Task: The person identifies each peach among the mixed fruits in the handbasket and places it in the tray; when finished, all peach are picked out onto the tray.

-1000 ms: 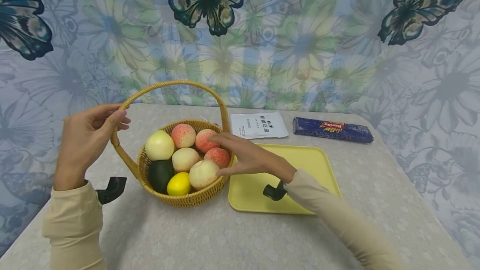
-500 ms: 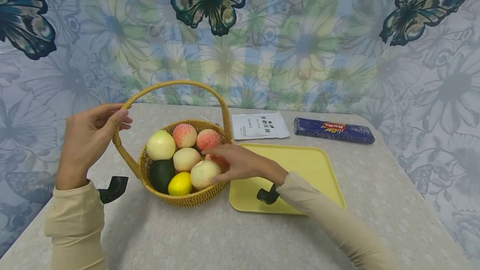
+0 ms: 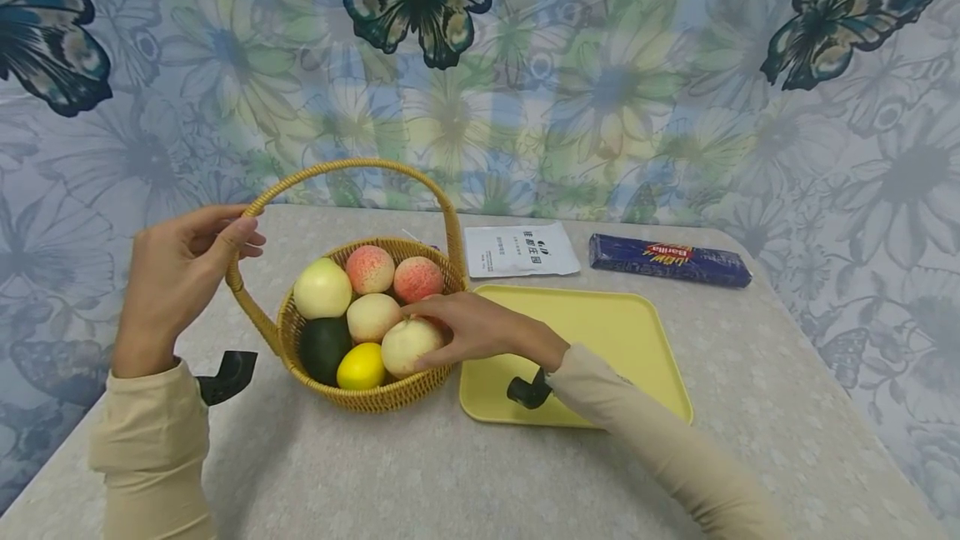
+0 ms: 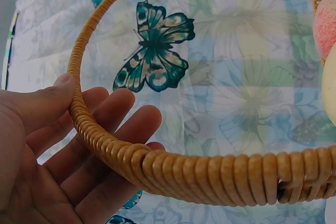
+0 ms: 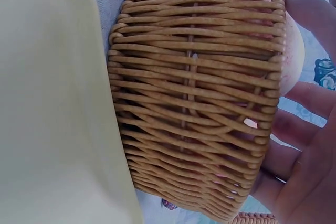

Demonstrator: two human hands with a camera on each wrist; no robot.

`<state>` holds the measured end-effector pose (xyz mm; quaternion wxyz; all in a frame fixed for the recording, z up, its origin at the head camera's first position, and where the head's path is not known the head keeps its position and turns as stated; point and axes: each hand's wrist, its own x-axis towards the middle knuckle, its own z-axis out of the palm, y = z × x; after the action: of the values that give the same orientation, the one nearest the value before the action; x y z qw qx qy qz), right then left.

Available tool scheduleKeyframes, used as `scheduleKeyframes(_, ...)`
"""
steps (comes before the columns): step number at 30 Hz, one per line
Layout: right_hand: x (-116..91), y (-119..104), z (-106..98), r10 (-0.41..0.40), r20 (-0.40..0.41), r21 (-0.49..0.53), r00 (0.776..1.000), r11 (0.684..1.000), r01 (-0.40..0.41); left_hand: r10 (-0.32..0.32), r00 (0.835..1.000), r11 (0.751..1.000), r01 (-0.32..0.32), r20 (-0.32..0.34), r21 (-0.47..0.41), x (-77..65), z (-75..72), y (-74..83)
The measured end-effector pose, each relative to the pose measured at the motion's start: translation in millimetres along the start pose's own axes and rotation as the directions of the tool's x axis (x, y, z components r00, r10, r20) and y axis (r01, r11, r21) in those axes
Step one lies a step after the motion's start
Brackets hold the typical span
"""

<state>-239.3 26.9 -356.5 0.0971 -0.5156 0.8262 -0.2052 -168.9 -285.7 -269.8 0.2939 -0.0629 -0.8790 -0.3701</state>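
A wicker basket (image 3: 375,398) with a tall arched handle (image 3: 352,165) stands left of the middle of the table. My left hand (image 3: 176,277) holds the handle's left side, thumb in front and fingers behind, as the left wrist view shows. Inside lie a pale peach (image 3: 408,348), a smaller pale peach (image 3: 372,317), two red-speckled peaches (image 3: 417,279), a yellow-green round fruit (image 3: 322,288), a yellow lemon (image 3: 361,367) and a dark green avocado (image 3: 324,350). My right hand (image 3: 480,327) grips the front pale peach, its thumb on the near side; it hides another red peach behind.
A yellow tray (image 3: 607,357) lies right beside the basket, under my right forearm. Behind it are a white printed packet (image 3: 521,250) and a blue Barilla pasta packet (image 3: 670,260). A patterned butterfly cloth (image 3: 570,107) hangs at the table's back edge.
My right hand has moved left and slightly down over the basket, from its right rim onto the front pale peach, covering the red peach. My left hand keeps hold of the handle.
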Motion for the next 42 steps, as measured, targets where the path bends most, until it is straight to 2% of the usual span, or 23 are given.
scheduleKeyframes(14, 4, -1, 4, 0.038, 0.009, 0.018, 0.999, 0.999, -0.038, -0.002, 1.000, 1.000, 0.002, 0.003, 0.007, 1.5, 0.0, 1.6)
scheduleKeyframes(21, 4, 0, 6, 0.034, -0.003, 0.087, 0.999, 0.996, -0.033, -0.006, 1.000, 1.000, 0.006, 0.007, 0.007, 1.5, 0.1, 1.3)
scheduleKeyframes(32, 0, 4, 11, 0.030, -0.084, 0.201, 0.996, 0.980, -0.012, -0.004, 1.000, 1.000, 0.004, 0.006, -0.011, 1.0, -0.3, 1.2)
scheduleKeyframes(42, -1, 4, 14, 0.024, -0.143, 0.222, 0.989, 0.975, 0.009, -0.005, 1.000, 1.000, 0.005, 0.011, -0.007, 0.9, -1.2, -0.1)
